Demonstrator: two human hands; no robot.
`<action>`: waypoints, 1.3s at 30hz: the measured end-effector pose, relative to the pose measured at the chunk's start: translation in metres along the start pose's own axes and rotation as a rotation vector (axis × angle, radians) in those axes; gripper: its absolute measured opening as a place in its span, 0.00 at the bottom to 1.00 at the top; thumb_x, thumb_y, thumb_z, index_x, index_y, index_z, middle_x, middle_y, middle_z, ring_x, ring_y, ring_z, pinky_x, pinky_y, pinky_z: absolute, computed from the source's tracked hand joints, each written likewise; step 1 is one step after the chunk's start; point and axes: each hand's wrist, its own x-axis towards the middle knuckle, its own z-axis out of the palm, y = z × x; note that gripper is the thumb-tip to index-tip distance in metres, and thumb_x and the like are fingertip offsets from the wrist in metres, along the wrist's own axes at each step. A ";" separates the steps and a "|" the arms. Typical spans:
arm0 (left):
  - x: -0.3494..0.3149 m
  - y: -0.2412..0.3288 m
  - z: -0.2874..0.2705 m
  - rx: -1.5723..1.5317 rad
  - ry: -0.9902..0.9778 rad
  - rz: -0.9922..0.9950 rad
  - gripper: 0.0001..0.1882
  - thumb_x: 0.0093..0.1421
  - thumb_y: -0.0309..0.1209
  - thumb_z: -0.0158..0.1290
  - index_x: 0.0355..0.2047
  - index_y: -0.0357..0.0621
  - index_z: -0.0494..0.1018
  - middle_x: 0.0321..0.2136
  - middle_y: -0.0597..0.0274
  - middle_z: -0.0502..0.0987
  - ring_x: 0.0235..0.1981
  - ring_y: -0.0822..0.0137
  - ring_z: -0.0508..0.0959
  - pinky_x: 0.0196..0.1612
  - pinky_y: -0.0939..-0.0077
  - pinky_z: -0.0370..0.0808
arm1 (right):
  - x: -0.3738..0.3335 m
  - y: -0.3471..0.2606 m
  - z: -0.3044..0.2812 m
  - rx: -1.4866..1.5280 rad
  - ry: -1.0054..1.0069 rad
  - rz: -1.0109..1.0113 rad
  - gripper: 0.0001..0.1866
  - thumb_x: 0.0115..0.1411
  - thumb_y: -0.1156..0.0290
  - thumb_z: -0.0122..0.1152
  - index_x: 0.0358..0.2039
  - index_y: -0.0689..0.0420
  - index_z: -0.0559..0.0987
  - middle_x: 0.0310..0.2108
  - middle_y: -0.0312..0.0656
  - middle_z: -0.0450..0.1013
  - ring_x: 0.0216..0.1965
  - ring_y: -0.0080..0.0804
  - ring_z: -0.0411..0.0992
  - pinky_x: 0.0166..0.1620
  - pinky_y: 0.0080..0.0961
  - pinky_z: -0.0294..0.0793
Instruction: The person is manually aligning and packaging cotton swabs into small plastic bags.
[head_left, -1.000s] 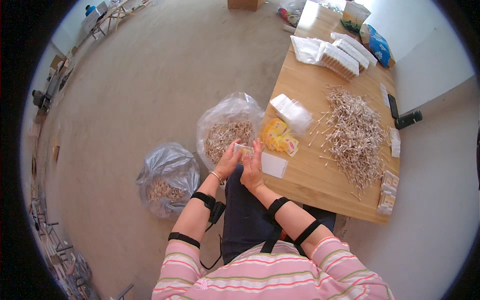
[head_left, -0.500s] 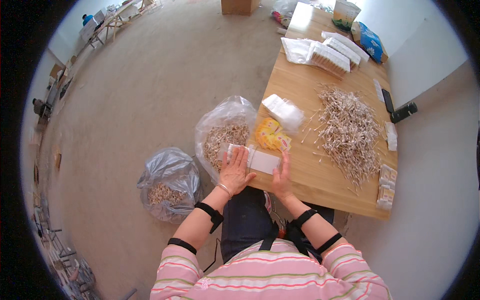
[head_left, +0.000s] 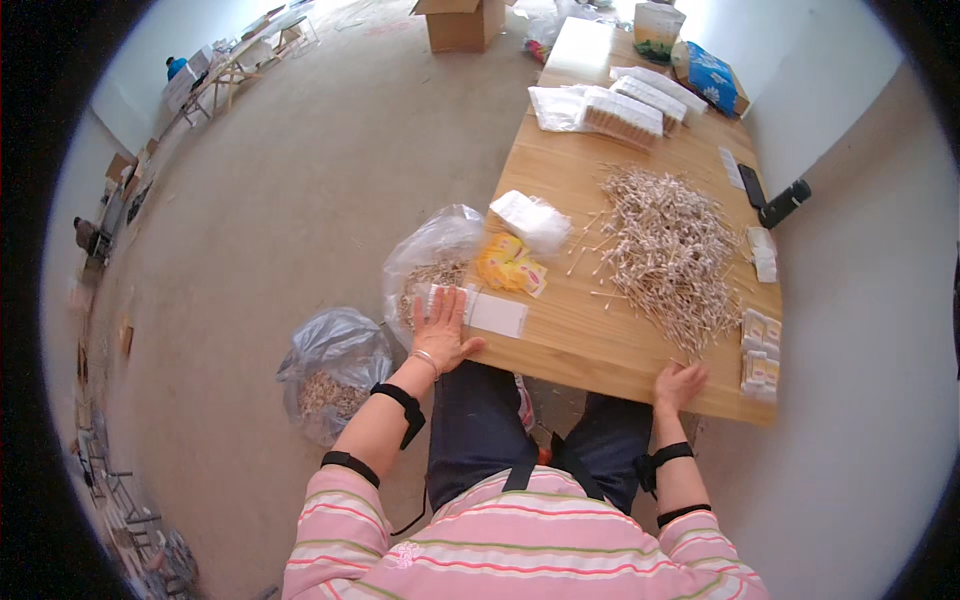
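View: from your head camera, you look down on a wooden table with both of your hands at its near side.
Left hand: your left hand is wide, palm down with fingers spread, over a small swab packet at the table's left corner.
Right hand: your right hand is narrow, its fingers bent at the near edge, just beside the bottom of the loose swab pile; whether it pinches anything, you cannot tell.
White card: the white card lies flat just right of your left hand.
Yellow cards: the yellow cards lie fanned beyond it, with clear sleeves behind.
Right edge: finished-looking small packs stand in two groups near the corner.
Floor: two plastic bags of swabs sit left of the table.
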 end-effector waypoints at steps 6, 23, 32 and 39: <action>-0.003 0.012 0.025 0.003 0.193 -0.122 0.48 0.57 0.61 0.40 0.65 0.38 0.40 0.67 0.54 0.40 0.68 0.58 0.35 0.65 0.51 0.26 | -0.051 -0.032 0.020 0.053 -0.158 -0.424 0.35 0.56 0.62 0.52 0.60 0.67 0.55 0.62 0.60 0.49 0.65 0.56 0.44 0.66 0.47 0.40; 0.014 0.134 0.024 -0.408 0.345 0.490 0.32 0.52 0.27 0.53 0.57 0.35 0.58 0.59 0.46 0.58 0.63 0.50 0.54 0.65 0.61 0.52 | -0.046 -0.103 0.033 0.057 -0.288 -0.888 0.31 0.54 0.65 0.55 0.58 0.57 0.60 0.61 0.45 0.53 0.64 0.45 0.48 0.63 0.46 0.47; 0.044 0.139 0.034 -0.507 0.398 0.412 0.32 0.49 0.24 0.55 0.57 0.39 0.60 0.56 0.49 0.62 0.60 0.50 0.59 0.62 0.62 0.57 | -0.055 -0.074 0.011 0.324 -0.274 -1.059 0.22 0.51 0.69 0.58 0.48 0.57 0.70 0.55 0.46 0.61 0.61 0.46 0.53 0.62 0.43 0.50; 0.061 0.158 0.020 -0.511 0.370 0.460 0.32 0.48 0.25 0.57 0.55 0.43 0.63 0.57 0.53 0.62 0.61 0.52 0.58 0.62 0.63 0.57 | -0.034 -0.065 0.004 0.251 -0.064 -0.766 0.25 0.48 0.67 0.61 0.48 0.58 0.70 0.52 0.48 0.63 0.57 0.48 0.57 0.62 0.43 0.52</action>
